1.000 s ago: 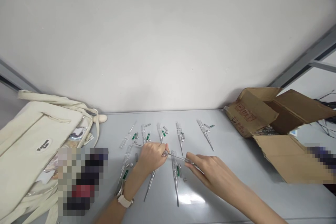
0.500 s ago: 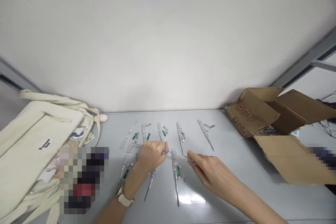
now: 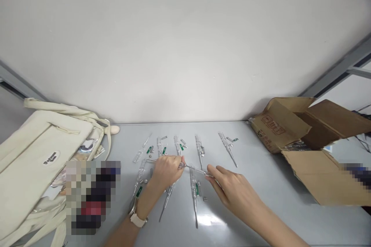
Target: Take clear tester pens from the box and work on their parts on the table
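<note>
In the head view, a pale wall (image 3: pixel 185 46) rises behind a grey table (image 3: pixel 255 208). About midway between the table's far and near edges, the left hand (image 3: pixel 167 170) is closed round a clear-handled screwdriver (image 3: pixel 181 165); the right hand (image 3: pixel 228 183) pinches a second clear tool (image 3: pixel 206 173), its thin shaft (image 3: pixel 194 169) pointing at the first one's handle end, contact too small to tell. Both look light and stiff; the smooth plastic is probably slippery and might crack under prying, so the thicker handles seem the surer hold.
</note>
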{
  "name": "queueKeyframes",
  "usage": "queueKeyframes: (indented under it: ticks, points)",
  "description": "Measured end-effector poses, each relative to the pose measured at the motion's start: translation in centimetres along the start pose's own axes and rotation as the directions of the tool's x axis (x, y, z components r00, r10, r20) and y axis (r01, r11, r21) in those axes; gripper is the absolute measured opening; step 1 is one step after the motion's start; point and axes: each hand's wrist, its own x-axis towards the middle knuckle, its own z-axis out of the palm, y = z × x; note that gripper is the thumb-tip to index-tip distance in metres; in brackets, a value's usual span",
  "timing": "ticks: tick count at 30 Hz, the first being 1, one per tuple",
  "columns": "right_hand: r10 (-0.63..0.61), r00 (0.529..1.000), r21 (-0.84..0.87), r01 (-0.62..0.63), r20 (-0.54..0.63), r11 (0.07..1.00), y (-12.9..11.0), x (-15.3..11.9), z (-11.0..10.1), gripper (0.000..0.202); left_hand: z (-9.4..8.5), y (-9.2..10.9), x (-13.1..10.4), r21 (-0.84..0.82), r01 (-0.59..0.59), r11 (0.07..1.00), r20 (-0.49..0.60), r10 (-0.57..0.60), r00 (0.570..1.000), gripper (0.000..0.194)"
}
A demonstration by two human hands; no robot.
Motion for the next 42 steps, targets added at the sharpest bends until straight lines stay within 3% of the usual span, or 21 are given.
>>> queueKeyframes:
  ticks: [5, 12, 21, 30, 34, 42]
  points:
    - [-0.007, 0.999, -0.009, 0.008, 0.037, 1.0, -0.2, 0.5, 0.4, 0.017, 0.2, 0.2, 0.1, 0.012, -0.009, 1.0, 0.029, 0.009, 1.0, 0.037]
    - [0.087, 0.994, 0.155, -0.096, 0.062, 0.983, 0.0, 0.9, 1.1, 0.015, 0.0, 0.1, 0.2, -0.01, 0.052, 0.999, 0.071, -0.051, 0.996, 0.038]
    - [0.211, 0.966, 0.356, -0.251, 0.15, 0.9, -0.4, 0.2, 2.1, 0.015, 0.2, 0.3, 0.2, -0.051, 0.049, 0.998, 0.084, -0.044, 0.996, 0.037]
    - [0.362, 0.925, 0.515, -0.369, 0.119, 0.773, 0.9, -0.1, 2.1, 0.014, 0.0, 0.3, 0.4, -0.091, 0.045, 0.995, 0.042, -0.041, 0.998, 0.037]
    - [0.307, 0.949, 0.593, -0.29, 0.075, 0.751, 2.0, 1.3, 2.8, 0.02, 0.0, 0.0, 0.3, -0.113, 0.069, 0.991, 0.022, -0.067, 0.998, 0.037]
    - [0.297, 0.953, 0.355, -0.296, 0.053, 0.887, 1.8, 3.3, 5.6, 0.013, 0.2, -0.3, 0.3, -0.124, 0.075, 0.989, 0.022, -0.073, 0.997, 0.035]
